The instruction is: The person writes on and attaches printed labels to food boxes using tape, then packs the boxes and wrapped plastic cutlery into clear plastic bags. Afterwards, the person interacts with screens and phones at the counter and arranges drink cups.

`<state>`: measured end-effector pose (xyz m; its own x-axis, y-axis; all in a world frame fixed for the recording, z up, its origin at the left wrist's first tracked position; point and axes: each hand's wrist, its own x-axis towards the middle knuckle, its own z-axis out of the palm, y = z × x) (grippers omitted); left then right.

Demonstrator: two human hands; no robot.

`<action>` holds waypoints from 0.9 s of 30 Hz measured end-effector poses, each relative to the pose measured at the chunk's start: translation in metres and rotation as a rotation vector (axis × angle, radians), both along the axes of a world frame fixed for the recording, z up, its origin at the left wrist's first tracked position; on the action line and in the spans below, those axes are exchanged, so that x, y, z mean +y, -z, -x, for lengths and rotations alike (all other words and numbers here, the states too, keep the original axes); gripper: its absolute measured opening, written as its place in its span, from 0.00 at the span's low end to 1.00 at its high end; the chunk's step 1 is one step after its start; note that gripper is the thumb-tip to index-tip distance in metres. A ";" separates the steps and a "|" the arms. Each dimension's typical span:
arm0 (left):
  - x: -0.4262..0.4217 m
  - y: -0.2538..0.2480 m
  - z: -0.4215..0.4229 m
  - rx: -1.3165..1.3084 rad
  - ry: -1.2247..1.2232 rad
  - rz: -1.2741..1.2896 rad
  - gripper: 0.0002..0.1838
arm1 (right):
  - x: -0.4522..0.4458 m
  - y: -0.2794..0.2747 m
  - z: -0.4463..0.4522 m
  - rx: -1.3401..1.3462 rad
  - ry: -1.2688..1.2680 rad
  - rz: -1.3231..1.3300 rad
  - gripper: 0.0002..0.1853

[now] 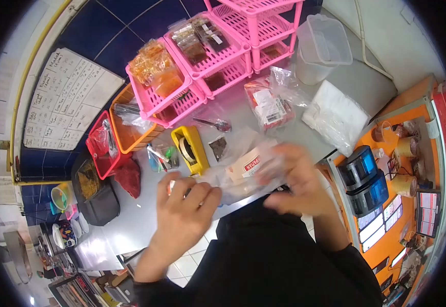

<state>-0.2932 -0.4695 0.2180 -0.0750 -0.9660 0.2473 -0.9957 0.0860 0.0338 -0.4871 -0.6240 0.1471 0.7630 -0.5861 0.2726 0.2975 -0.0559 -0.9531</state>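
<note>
Clear plastic bag (246, 176) slants up rightward mid-frame — your curled left hand (187, 202) and blurred right hand (307, 181) at its ends, grips unclear.

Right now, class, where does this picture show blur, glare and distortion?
Head view: motion blur softens the right hand, while the left hand looks sharper; head view: glare whitens the grey tabletop toward the left; head view: wide-angle distortion curves the surroundings, corners black.
</note>
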 end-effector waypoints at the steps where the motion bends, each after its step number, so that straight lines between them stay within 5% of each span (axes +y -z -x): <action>1: -0.003 0.005 0.002 -0.008 0.009 0.008 0.14 | 0.012 0.000 -0.012 0.079 -0.004 0.191 0.27; 2: -0.005 0.012 0.009 0.201 -0.003 0.091 0.15 | 0.023 0.001 -0.024 0.145 0.000 0.384 0.27; 5: -0.015 0.045 0.020 0.506 0.043 0.219 0.20 | 0.049 0.017 -0.050 0.297 -0.017 0.226 0.25; 6: -0.024 0.059 0.029 0.905 -0.102 0.464 0.24 | 0.051 0.020 -0.053 0.186 0.152 0.040 0.24; 9: -0.043 0.121 0.045 1.354 -0.393 0.445 0.25 | 0.063 0.011 -0.060 0.027 0.349 -0.367 0.21; 13: -0.049 0.221 0.054 1.276 -0.428 0.003 0.28 | 0.108 0.024 -0.071 0.195 -0.096 0.023 0.16; 17: -0.062 0.226 0.017 1.061 -0.513 -0.415 0.31 | 0.048 0.005 -0.033 0.549 -0.383 0.727 0.20; 19: -0.070 0.240 0.008 1.033 -0.449 -0.296 0.33 | 0.011 0.006 -0.003 0.681 -0.136 0.260 0.29; 21: -0.073 0.249 0.010 1.060 -0.382 -0.018 0.30 | -0.023 0.043 0.020 0.605 0.286 0.112 0.40; 22: -0.076 0.248 0.016 1.087 -0.377 0.153 0.26 | -0.026 0.070 0.017 0.610 0.275 0.110 0.40; 23: -0.078 0.247 0.021 1.097 -0.364 0.318 0.22 | -0.030 0.103 0.013 0.738 0.179 0.396 0.45; 24: -0.077 0.247 0.020 1.097 -0.391 -0.013 0.20 | -0.034 0.127 0.007 0.853 0.085 0.688 0.51; 25: -0.079 0.245 0.017 1.074 -0.413 -0.339 0.19 | -0.028 0.144 -0.003 0.840 0.088 0.699 0.51; 27: -0.081 0.234 0.028 0.997 -0.412 -0.240 0.19 | 0.005 0.164 -0.024 0.891 -0.075 0.867 0.63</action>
<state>-0.3211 -0.5510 -0.0155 0.3924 -0.9021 -0.1794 -0.4636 -0.3625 0.8085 -0.4633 -0.6193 -0.0171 0.9044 -0.4188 -0.0819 -0.4038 -0.7776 -0.4820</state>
